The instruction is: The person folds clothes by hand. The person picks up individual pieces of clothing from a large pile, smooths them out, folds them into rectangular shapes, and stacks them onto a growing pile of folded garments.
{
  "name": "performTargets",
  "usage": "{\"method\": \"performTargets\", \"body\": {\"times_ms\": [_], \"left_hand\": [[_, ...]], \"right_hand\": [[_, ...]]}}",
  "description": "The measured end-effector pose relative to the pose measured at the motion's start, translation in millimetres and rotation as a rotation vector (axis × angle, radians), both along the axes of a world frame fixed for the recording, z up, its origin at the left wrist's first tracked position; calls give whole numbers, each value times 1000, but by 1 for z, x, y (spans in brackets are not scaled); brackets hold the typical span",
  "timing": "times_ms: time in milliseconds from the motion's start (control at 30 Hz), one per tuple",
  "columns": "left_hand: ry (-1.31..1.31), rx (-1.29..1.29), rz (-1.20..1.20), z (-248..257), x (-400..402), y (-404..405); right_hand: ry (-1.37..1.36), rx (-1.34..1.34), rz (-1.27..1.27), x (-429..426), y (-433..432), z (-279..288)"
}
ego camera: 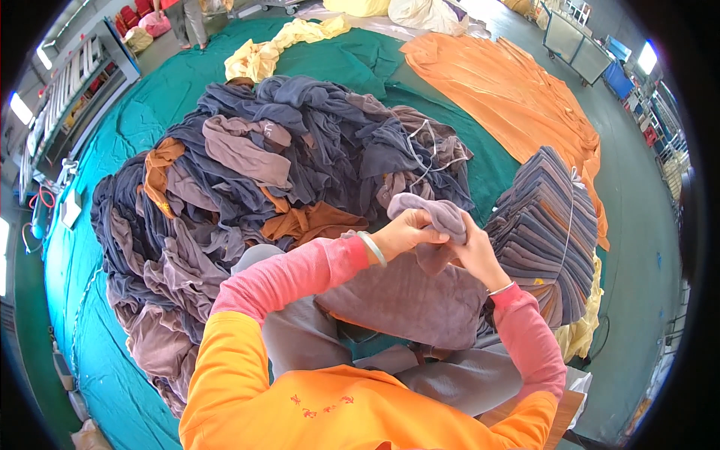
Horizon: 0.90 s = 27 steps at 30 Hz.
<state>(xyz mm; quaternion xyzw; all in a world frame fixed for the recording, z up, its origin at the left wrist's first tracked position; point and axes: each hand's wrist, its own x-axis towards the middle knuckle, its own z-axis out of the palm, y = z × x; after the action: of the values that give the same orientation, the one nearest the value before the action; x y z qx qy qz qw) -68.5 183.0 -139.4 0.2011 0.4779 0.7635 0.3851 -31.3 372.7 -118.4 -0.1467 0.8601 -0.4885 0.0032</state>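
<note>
Both my hands hold a bunched mauve-grey cloth (430, 216) above my lap. My left hand (413, 232) pinches its near edge, and my right hand (475, 250) grips it from the right; part of the cloth hangs below them. Under the hands, a flat stack of mauve-grey cloths (408, 301) lies across my legs, with an orange-brown edge showing. In front and to the left rises a large loose heap of dark blue-grey cloths (332, 121) with mauve and orange-brown ones mixed in. To my right stands a tall folded cloth bundle (543, 230), tied with white cord.
A green sheet (135, 124) covers the floor beneath the heap. An orange sheet (506, 95) spreads beyond the tied bundle. White cord (422, 149) lies on the heap's right side. A wheeled cart (576, 50) stands far right, and another person (188, 22) far left.
</note>
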Motion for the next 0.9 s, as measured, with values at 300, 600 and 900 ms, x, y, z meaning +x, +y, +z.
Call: {"method": "performTargets", "body": {"times_ms": [300,600,900], "left_hand": [[-14,-161,226,-15,-15,3],[13,306,208,31,-41,-19],[208,180,627,55,-64,-41]], "right_hand": [[155,-233,15,-15,-3,47],[28,-301,81,-12,18,63],[184,387,-65,-18,30,55]]}}
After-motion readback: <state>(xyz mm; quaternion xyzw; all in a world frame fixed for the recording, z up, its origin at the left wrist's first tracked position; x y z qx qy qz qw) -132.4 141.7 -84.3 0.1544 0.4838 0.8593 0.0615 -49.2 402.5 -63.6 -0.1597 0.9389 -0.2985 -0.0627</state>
